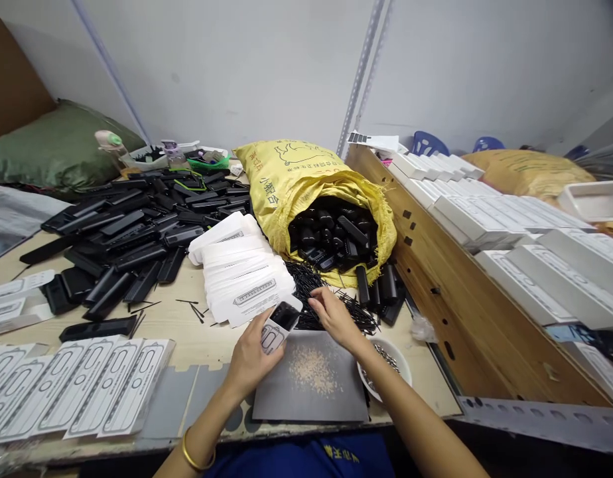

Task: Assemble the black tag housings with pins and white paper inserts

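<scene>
My left hand point(250, 358) grips a white printed card with a black plastic part point(282, 318) set against its upper end, held above a grey mat point(311, 385). My right hand point(332, 317) reaches into a heap of thin black pins point(316, 292) just beyond the mat, fingertips pinched together on the pins. A fanned stack of white printed cards point(241, 272) lies directly behind my left hand. The open yellow woven sack point(306, 186) full of black plastic parts lies behind the pins.
A large pile of black plastic housings point(137, 226) covers the left of the table. Finished white carded pieces point(77, 392) lie in a row at front left. A white bowl point(386, 362) sits under my right forearm. Wooden bin wall point(436, 265) and white boxes point(510, 226) stand to the right.
</scene>
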A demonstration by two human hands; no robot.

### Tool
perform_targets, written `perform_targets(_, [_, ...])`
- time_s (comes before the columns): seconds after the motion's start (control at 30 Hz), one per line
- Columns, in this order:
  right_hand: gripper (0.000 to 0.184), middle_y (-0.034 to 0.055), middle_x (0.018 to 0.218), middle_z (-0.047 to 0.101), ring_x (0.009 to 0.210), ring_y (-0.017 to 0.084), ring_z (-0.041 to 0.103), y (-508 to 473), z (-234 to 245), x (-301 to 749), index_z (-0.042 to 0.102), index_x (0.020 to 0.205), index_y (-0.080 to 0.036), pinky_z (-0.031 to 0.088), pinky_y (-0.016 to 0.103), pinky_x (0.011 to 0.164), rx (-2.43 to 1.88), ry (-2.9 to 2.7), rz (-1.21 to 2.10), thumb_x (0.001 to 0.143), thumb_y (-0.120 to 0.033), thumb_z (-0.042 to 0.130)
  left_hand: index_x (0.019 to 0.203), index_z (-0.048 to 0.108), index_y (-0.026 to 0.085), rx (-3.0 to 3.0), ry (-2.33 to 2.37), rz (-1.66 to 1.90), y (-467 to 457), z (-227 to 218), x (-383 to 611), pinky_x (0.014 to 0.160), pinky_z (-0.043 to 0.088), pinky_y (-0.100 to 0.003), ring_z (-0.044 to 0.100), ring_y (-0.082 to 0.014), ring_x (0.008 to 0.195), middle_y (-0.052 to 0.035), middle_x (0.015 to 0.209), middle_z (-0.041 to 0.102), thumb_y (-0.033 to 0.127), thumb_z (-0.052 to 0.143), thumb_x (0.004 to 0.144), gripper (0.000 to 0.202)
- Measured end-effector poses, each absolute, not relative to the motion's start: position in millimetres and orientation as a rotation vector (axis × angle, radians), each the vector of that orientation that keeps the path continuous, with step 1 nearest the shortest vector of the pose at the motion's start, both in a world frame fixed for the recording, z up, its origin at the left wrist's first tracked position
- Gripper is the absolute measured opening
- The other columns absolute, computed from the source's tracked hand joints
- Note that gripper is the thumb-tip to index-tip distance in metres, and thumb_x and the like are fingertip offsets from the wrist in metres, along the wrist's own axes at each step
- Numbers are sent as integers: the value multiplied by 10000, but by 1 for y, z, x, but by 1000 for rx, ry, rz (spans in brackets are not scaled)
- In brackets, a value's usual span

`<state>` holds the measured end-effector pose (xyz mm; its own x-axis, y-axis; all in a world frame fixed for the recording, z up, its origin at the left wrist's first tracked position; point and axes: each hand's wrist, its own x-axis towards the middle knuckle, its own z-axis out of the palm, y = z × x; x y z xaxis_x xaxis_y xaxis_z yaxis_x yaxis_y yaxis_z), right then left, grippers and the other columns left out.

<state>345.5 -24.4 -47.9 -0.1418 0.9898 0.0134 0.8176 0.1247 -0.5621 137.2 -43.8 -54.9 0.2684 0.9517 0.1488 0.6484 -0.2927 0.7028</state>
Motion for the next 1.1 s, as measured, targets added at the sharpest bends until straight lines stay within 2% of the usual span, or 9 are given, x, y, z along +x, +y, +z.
perform_targets(0.1, [100, 76, 935, 637, 953, 214, 564, -20, -73, 363, 602, 891, -180, 412, 287, 781, -2024, -2108, 539, 888, -210, 507, 1360, 384, 201, 1919, 1436, 836, -48, -55, 142, 1028, 420, -400, 534, -244, 1203, -100, 1306, 558, 322, 592, 767, 640])
perform_targets(0.17, [115, 80, 900, 643, 943, 220, 562, -19, -84, 369, 610, 790, -181, 395, 294, 800, -2016, -2156, 550, 855, -155, 518, 1379, 348, 208, 1866, 1421, 885, -51, -54, 150, 1036, 411, -406, 525, -244, 1218, -105, 1319, 549, 339, 597, 769, 672])
perform_targets(0.37, [116, 83, 874, 654, 901, 216, 582, -17, -94, 369, 622, 794, -168, 384, 300, 801, -1955, -2150, 585, 766, -72, 563, 1420, 283, 214, 1853, 1377, 891, -55, -53, 172, 1075, 361, -434, 456, -251, 1289, -127, 1394, 477, 290, 586, 779, 713])
perform_targets(0.53, [155, 39, 745, 648, 811, 191, 606, -14, -91, 382, 583, 642, -186, 418, 283, 762, -1804, -1957, 623, 740, -66, 581, 1434, 261, 238, 1889, 1330, 854, -57, -53, 176, 1086, 349, -432, 430, -240, 1312, -112, 1434, 434, 244, 576, 784, 722])
perform_targets(0.63, [115, 41, 788, 649, 773, 181, 617, -18, -78, 392, 594, 754, -194, 460, 297, 736, -1726, -1739, 580, 836, -174, 517, 1441, 243, 245, 1902, 1320, 854, -59, -54, 175, 1101, 331, -436, 407, -235, 1330, -107, 1451, 411, 228, 575, 785, 735])
perform_targets(0.73, [164, 30, 791, 632, 703, 162, 629, -29, -51, 392, 572, 903, -193, 496, 299, 677, -1547, -1382, 598, 907, -305, 451, 1443, 242, 240, 1907, 1331, 871, -61, -56, 176, 1112, 316, -449, 399, -238, 1335, -109, 1443, 416, 224, 573, 783, 738])
perform_targets(0.87, [135, -24, 720, 615, 625, 125, 612, -53, -12, 370, 577, 873, -206, 489, 258, 635, -1138, -964, 766, 818, -316, 634, 1437, 264, 226, 1923, 1330, 904, -65, -56, 178, 1115, 312, -463, 394, -252, 1335, -115, 1436, 421, 183, 575, 755, 751])
perform_targets(1.03, [85, 4, 751, 638, 717, 147, 585, -67, -2, 343, 646, 774, -212, 471, 269, 677, -1205, -1505, 818, 833, -254, 600, 1433, 241, 234, 1903, 1334, 896, -68, -56, 177, 1102, 319, -480, 383, -257, 1341, -119, 1447, 401, 167, 569, 765, 748])
perform_targets(1.1, [83, 28, 873, 637, 779, 159, 576, -64, -10, 339, 652, 871, -220, 478, 283, 714, -1238, -1527, 767, 825, -274, 609, 1439, 193, 246, 1872, 1320, 920, -67, -56, 176, 1097, 325, -474, 371, -252, 1349, -121, 1464, 372, 181, 569, 784, 758])
